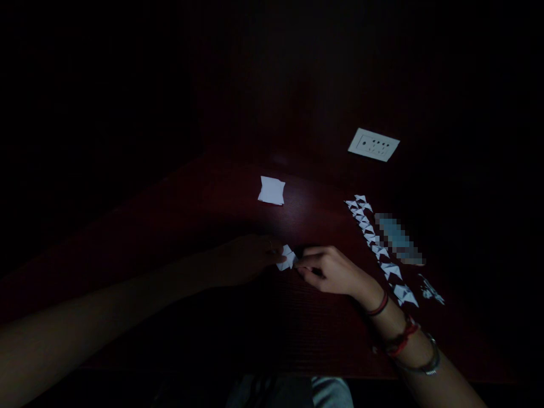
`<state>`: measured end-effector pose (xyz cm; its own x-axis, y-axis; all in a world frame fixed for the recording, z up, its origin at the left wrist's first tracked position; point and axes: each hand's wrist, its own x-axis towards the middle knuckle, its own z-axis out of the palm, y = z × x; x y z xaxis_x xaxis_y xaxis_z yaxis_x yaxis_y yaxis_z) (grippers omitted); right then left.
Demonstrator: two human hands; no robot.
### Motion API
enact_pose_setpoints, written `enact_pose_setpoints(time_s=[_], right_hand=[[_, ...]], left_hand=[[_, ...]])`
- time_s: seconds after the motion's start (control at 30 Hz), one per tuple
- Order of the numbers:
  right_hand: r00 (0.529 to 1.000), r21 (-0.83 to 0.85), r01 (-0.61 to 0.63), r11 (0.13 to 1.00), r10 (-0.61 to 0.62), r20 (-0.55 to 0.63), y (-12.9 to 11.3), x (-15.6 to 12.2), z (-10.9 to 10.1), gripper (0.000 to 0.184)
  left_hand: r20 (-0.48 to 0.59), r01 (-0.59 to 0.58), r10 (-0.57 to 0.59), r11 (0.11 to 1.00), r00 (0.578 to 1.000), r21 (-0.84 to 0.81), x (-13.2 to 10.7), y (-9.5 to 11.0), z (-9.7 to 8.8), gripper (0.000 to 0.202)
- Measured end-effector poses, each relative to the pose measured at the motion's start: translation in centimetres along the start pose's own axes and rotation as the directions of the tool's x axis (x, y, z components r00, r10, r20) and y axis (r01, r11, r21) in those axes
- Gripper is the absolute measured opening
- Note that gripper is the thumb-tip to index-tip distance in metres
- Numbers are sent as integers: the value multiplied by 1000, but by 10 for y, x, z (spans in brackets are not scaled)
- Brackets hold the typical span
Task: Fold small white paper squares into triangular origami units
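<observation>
Between my two hands, just above or on the dark red table, is a small piece of folded white paper [287, 258]. My left hand [253, 258], deep in shadow, pinches its left side with thumb and fingertips. From the right, my right hand [325, 269] has its fingers closed at the paper's right edge. Beyond them lies a stack of square white paper sheets [272, 191]. To the right, several folded white paper figures [369, 230] stand in a slanting row running toward me.
The dark red table [204, 198] is dimly lit. Right of the folded figures lies a blurred, bluish oblong object [398, 238], with a small pale tangled item [431, 290] nearer me. A white socket panel [374, 144] sits on the wall behind.
</observation>
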<state>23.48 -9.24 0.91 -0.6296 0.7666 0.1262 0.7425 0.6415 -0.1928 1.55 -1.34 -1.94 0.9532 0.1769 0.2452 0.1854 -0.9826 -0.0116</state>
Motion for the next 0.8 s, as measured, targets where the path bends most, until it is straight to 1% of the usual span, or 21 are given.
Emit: enact_pose_setpoints(time_s=[0.13,0.27,0.37,0.5,0.67,0.8], right_hand=[[997,22,-25,999,27,-79,5,-1,1,24],[992,46,-53,998,58,-115,12,-2,2,27],[992,49,-66,997,71,-106,15,-2,2,29],[996,49,-41,998,45,-78,15,-1,3,30],[999,38,-16,999,17,-31,15,1,5,28],[1000,45,-13,999,14,-26,17,2,7,25]], left_hand=[[-29,-11,11,1000,1000,-6,-1,1,0,45],[-8,6,-6,1000,1000,7,-2,1,1,44],[4,2,-2,1000,1000,-4,-2,1,0,41],[9,5,-5,1000,1000,-31,-2,0,-3,44],[-39,-49,47,997,998,-59,-3,-3,-1,46],[-54,-79,76,995,996,-58,-3,-4,0,50]])
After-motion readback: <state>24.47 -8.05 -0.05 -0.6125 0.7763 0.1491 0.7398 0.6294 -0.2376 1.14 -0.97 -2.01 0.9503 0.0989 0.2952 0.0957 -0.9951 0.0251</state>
